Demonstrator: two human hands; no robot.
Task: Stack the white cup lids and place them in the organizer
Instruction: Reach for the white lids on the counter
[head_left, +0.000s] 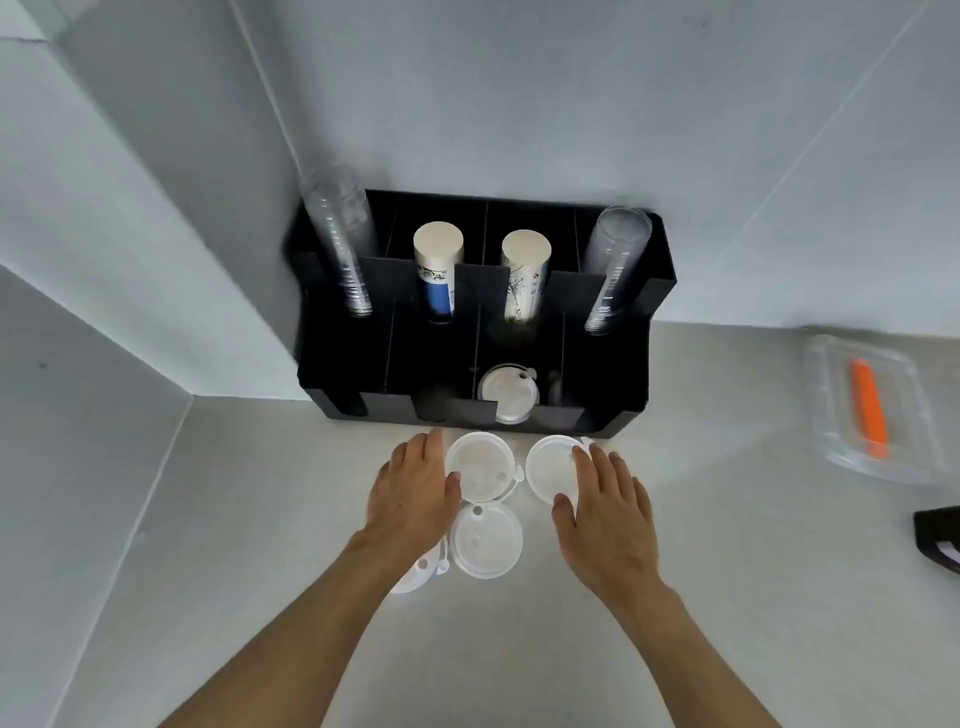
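Observation:
Several white cup lids lie on the pale counter in front of a black organizer (608, 364). One lid (479, 465) sits at the upper left and another lid (550, 467) at the upper right. A third lid (485, 540) lies nearer to me, and a fourth lid (410, 577) is partly hidden under my left forearm. A white lid (506, 392) rests in the organizer's third front slot. My left hand (410, 499) lies flat beside the upper left lid, fingers apart. My right hand (605, 509) rests with its fingertips on the upper right lid.
The organizer's back slots hold two stacks of clear cups (343, 249) (615, 265) and two stacks of paper cups (436, 270) (522, 275). A clear plastic box (831, 405) with an orange item (866, 408) lies at right. A black object (937, 535) sits at the right edge. Walls close the left and back.

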